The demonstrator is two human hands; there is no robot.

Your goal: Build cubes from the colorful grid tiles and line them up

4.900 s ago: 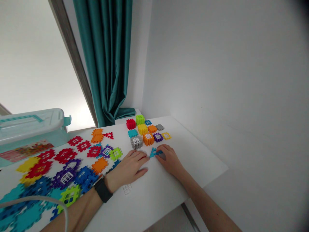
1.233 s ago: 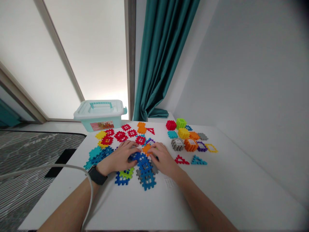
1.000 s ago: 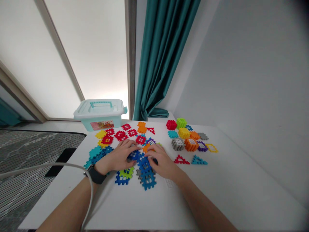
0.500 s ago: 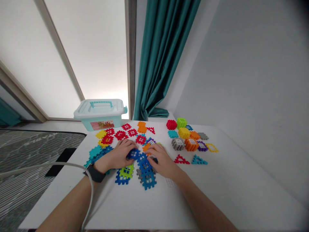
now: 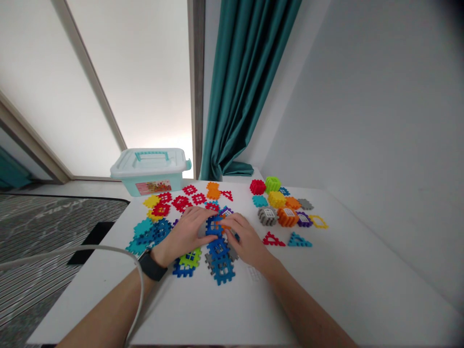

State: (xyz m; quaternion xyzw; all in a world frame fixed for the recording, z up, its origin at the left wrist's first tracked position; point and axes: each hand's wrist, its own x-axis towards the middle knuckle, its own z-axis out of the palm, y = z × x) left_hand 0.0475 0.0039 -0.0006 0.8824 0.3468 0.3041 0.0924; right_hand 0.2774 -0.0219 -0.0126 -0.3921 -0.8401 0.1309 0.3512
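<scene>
The person's left hand (image 5: 184,233) is curling around the edge of a bright blue plastic waffle-shaped block (image 5: 214,225) and gripping it, while the right hand (image 5: 245,237) is closing on the block's other side, its fingers (image 5: 232,223) bent over a small orange plastic block (image 5: 226,223) touching the blue one. The fingers are hiding whether the 2 blocks are joined. The blue block is sitting above a line of overlapping blue and grey plastic blocks (image 5: 221,263), with a lime-green plastic block (image 5: 190,258) lying to the left. All of this is lying on a white table (image 5: 344,275), among scattered red plastic blocks (image 5: 181,203) and teal plastic blocks (image 5: 143,232). To the right, 2 plastic triangles, 1 red (image 5: 271,239) and 1 blue (image 5: 299,240), are lying beside a cluster of multicoloured plastic cubes and flat pieces (image 5: 279,205), and a lidded pale-turquoise plastic box (image 5: 150,171) is standing at the far edge
</scene>
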